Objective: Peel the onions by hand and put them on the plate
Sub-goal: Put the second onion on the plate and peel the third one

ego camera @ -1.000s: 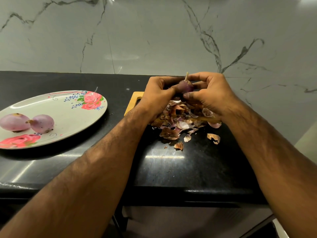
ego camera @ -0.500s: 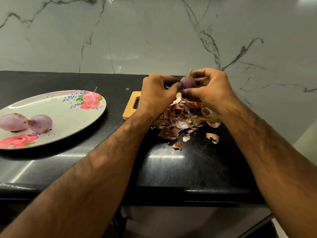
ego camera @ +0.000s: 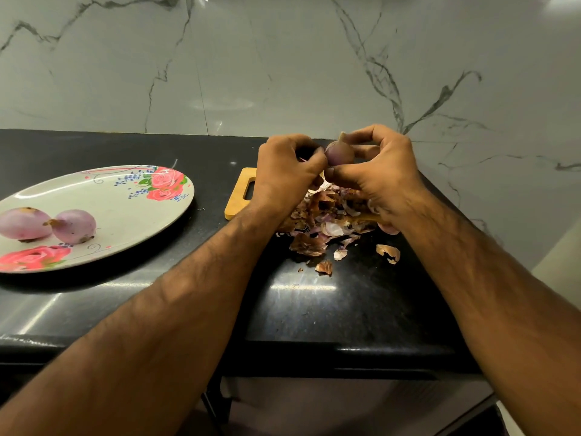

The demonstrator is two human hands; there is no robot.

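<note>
Both grips have risen a little since a second ago, lifting the onion (ego camera: pixel 339 152) clear of the peel pile (ego camera: pixel 327 221) on the wooden cutting board (ego camera: pixel 237 196). The right grip (ego camera: pixel 382 174) pinches it, thumb beneath and forefinger at the stem tip, so its long axis stands nearly upright. The left grip (ego camera: pixel 287 174) curls against its left flank, pinching at skin. Well apart to the left on the table (ego camera: pixel 345 309), nearer the left grip, lies the plate (ego camera: pixel 125 215) with two peeled onions (ego camera: pixel 74 226).
</note>
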